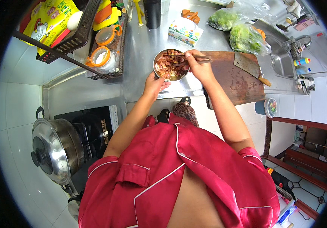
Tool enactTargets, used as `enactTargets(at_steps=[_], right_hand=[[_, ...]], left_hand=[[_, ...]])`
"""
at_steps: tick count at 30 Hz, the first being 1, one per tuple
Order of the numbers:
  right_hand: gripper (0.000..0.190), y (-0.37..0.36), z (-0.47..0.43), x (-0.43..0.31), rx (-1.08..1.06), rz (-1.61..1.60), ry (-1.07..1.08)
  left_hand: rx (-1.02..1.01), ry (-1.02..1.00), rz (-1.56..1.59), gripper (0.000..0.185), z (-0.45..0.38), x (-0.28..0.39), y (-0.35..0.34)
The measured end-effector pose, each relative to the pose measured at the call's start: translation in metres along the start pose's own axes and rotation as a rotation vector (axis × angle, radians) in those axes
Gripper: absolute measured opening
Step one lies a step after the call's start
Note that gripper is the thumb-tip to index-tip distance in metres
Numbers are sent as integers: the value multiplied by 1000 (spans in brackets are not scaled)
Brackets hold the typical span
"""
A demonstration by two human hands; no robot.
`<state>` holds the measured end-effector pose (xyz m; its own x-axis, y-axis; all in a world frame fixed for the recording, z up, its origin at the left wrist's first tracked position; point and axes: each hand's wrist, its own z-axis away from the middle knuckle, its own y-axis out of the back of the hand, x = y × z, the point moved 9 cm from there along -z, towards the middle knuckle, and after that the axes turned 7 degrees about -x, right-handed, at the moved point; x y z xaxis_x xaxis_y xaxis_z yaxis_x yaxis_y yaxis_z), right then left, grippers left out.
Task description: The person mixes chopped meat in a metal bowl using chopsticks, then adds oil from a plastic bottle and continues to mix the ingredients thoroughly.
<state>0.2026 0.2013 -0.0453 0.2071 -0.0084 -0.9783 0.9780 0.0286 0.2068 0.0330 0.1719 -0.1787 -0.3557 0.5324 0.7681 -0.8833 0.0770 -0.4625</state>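
Observation:
A round metal bowl (pixel 155 67) of sliced, sauce-coated raw meat (pixel 167 63) is near the front edge of the steel counter. My left hand (pixel 154 85) grips the bowl's lower left rim, thumb and fingers around its side. In my right hand (pixel 198 65) is a pair of chopsticks (pixel 193 58), whose tips reach into the meat. My right fingers are close to the bowl's right rim; whether they touch it, I cannot tell.
Right of the bowl lies a wooden cutting board (pixel 226 77) with a cleaver (pixel 247 65). Bagged lettuce (pixel 247 38) sits by the sink (pixel 280 55). Behind the bowl stand a tissue pack (pixel 184 32) and black bottle (pixel 152 14). Seasoning jars (pixel 103 58) and a lidded pot (pixel 55 151) are left.

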Motion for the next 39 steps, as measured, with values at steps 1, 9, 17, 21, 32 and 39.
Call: enactTargets(at_steps=[1,9,17,21,32,39], right_hand=[[22,-4,-3,13,-14,16,-38],[24,28,-1,-13,21,11,-38],[20,-9,7,3,-160,218,44],[21,7,10,-40,-41,308,74],[23,6,-14,-2,68,178,27],[25,19,-8,-20,116,261,97]], left_hand=[[-4,-1,10,39,0,0,-1],[3,7,35,42,-3,-6,6],[-9,8,-7,40,-1,-2,-1],[11,-1,3,40,-3,-5,6],[16,22,-10,40,0,-1,5],[17,11,-24,41,2,-3,5]])
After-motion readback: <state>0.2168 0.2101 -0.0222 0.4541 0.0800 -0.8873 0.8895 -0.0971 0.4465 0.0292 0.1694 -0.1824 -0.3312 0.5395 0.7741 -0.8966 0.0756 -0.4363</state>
